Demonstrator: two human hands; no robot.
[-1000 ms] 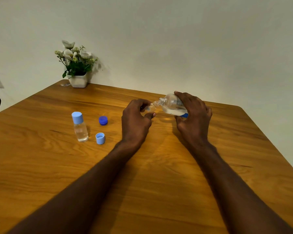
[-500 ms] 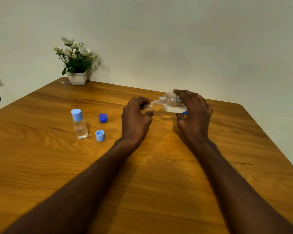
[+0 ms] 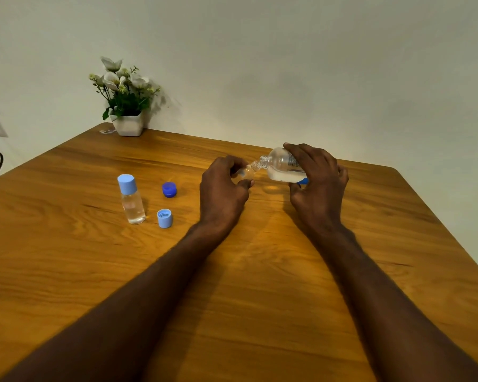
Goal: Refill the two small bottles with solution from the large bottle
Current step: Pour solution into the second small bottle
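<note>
The table (image 3: 260, 285) is smooth, shiny brown wood with wavy lines. On it, the capped small bottle (image 3: 133, 205) and the tipped large bottle (image 3: 280, 165) are clear, shiny plastic. Both loose caps beside the small bottle look like blue plastic. The flower pot (image 3: 129, 125) is matt white.

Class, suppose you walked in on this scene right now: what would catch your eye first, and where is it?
The right hand tips the large bottle sideways, neck to the small bottle gripped by the left hand, mid-table. To their left stands a capped small bottle with two loose blue caps beside it. A potted flower sits at the far corner.
</note>
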